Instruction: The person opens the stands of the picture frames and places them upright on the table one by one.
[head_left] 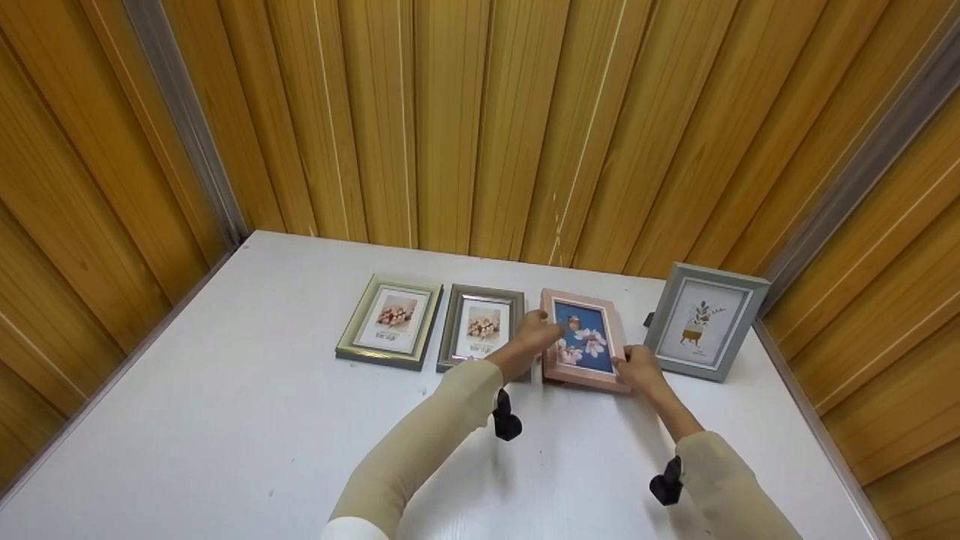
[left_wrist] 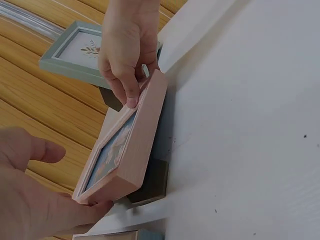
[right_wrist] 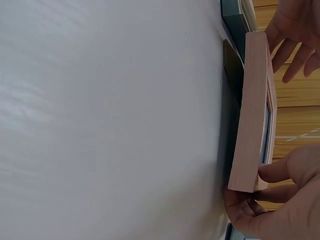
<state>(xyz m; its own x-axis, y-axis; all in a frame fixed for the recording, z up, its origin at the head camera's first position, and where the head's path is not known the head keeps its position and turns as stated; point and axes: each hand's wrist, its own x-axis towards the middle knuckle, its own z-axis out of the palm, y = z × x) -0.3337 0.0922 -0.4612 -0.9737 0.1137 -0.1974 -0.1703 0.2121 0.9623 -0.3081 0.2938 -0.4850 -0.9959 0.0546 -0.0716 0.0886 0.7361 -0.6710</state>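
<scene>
Right grip [head_left: 642,367] pinches the pink frame [head_left: 585,341], left grip [head_left: 529,339] spread against it (lettering [head_left: 389,335] on gold frame [head_left: 390,321] blurred).

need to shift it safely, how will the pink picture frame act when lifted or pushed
The pink picture frame will probably stay stiff, since its sides look thick and straight. It seems unlikely to roll, being flat with square corners. It may wobble or tip if pushed, with a dark leg under it.
</scene>
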